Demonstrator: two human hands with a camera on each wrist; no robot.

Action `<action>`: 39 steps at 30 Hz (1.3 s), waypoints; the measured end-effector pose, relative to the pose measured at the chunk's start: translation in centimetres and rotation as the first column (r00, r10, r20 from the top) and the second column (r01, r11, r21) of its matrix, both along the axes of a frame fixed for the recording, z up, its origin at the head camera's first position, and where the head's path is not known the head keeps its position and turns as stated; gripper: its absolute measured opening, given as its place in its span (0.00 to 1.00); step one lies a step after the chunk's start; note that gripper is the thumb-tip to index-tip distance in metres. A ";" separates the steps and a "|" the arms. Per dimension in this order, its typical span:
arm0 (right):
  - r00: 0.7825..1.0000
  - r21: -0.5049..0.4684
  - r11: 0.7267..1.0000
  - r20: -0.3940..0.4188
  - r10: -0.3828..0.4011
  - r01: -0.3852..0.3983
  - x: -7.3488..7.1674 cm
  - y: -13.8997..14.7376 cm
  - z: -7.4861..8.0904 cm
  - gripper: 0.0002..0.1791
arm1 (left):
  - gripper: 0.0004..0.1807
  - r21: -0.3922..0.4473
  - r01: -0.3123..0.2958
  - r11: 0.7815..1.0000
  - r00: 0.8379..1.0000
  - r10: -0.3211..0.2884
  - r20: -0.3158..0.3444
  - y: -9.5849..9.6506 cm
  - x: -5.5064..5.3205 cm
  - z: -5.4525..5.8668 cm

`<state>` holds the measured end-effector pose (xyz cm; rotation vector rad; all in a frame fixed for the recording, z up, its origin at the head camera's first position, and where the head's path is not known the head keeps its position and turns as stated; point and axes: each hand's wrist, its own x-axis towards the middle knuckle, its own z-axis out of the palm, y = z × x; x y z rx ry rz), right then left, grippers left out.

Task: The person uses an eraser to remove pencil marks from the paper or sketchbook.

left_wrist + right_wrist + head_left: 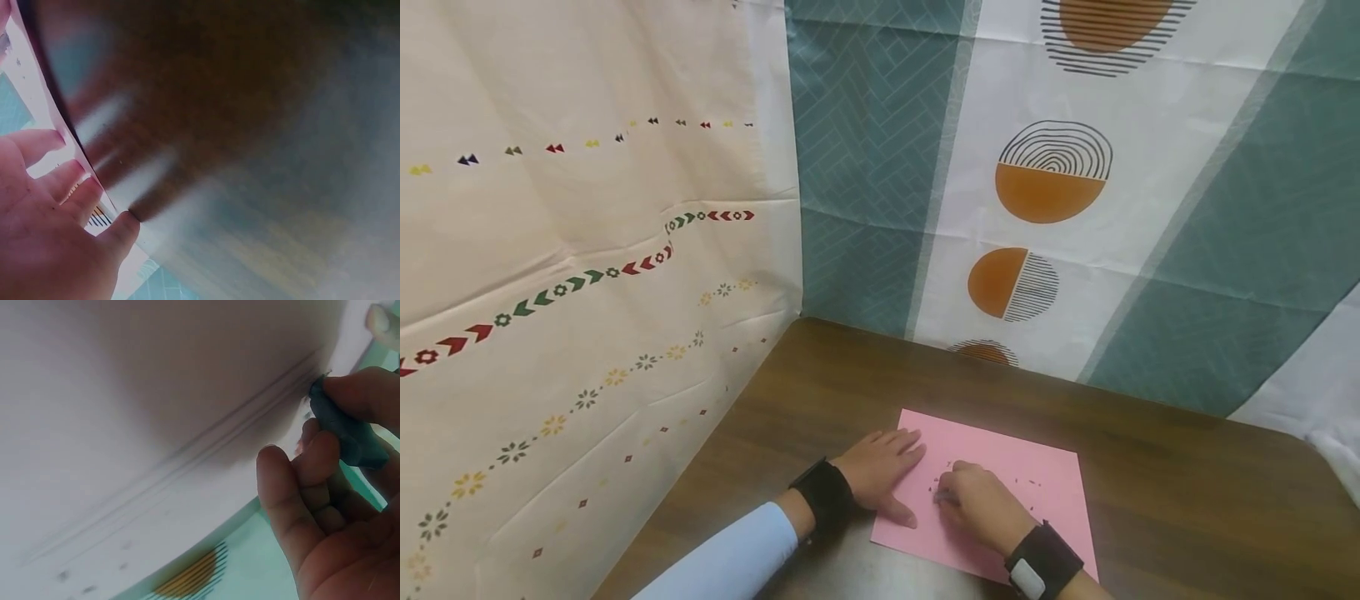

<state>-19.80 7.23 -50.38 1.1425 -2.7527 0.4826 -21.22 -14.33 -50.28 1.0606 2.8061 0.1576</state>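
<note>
A pink sheet of paper [992, 446] lies on the wooden table with small dark specks scattered over it. On the sheet's left edge my left hand [883, 471] rests flat, fingers spread. In the left wrist view those fingers [81, 200] are straight along the paper's edge. Over the middle of the sheet, my right hand [985, 504] pinches a small blue-grey lump [347, 431] between thumb and fingers. One end of the lump is at or close to the paper; its exact kind is unclear. Faint straight streaks show on the paper in the right wrist view.
The brown table [1187, 492] extends around the sheet. A cream patterned cloth [587, 250] hangs along the left side, and a green-and-white curtain [880, 167] hangs behind the table. Both wrists wear black bands [823, 496].
</note>
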 end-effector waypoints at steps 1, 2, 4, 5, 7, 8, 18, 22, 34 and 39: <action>1.000 0.003 1.000 0.006 -0.016 0.016 0.0 0.3 0.0 0.07 | 0.56 0.000 -0.003 1.000 1.000 0.003 0.006 0.0 0.0 0.0; 0.999 0.011 0.999 0.012 -0.034 0.034 0.0 0.7 0.0 0.07 | 0.56 0.001 -0.007 1.000 1.000 0.007 0.014 0.1 0.0 0.0; 0.997 0.032 0.997 0.025 -0.076 0.075 0.0 1.4 0.1 0.08 | 0.56 -0.004 -0.013 1.000 1.000 0.013 0.023 0.0 -0.1 -0.1; 0.994 0.037 0.995 0.039 -0.099 0.097 0.0 1.7 0.1 0.08 | 0.56 -0.006 -0.017 1.000 0.999 0.017 0.027 0.0 -0.1 -0.2; 0.990 0.054 0.990 0.047 -0.131 0.129 0.0 2.3 0.2 0.08 | 0.56 -0.010 -0.023 1.000 0.999 0.024 0.034 0.0 -0.2 -0.2; 0.988 0.064 0.988 0.046 -0.147 0.144 0.0 2.6 0.2 0.09 | 0.56 -0.014 -0.024 1.000 0.999 0.024 0.033 0.0 -0.3 -0.3; 0.955 0.133 0.951 0.066 -0.291 0.280 0.6 6.7 0.5 0.09 | 0.57 -0.011 -0.014 1.000 1.000 0.014 0.013 0.0 -0.5 -0.9; 0.921 0.150 0.927 0.138 -0.363 0.343 0.7 8.3 0.8 0.08 | 0.57 -0.003 -0.006 1.000 1.000 0.006 -0.001 -0.1 -0.5 -0.9; 0.894 0.173 0.904 0.159 -0.418 0.392 1.3 11.6 1.0 0.09 | 0.57 -0.005 -0.001 1.000 1.000 0.001 -0.014 0.0 -0.5 -1.1; 0.883 0.181 0.893 0.164 -0.440 0.411 1.5 12.0 1.1 0.09 | 0.57 -0.007 -0.002 1.000 1.000 0.002 -0.010 0.0 -0.4 -1.1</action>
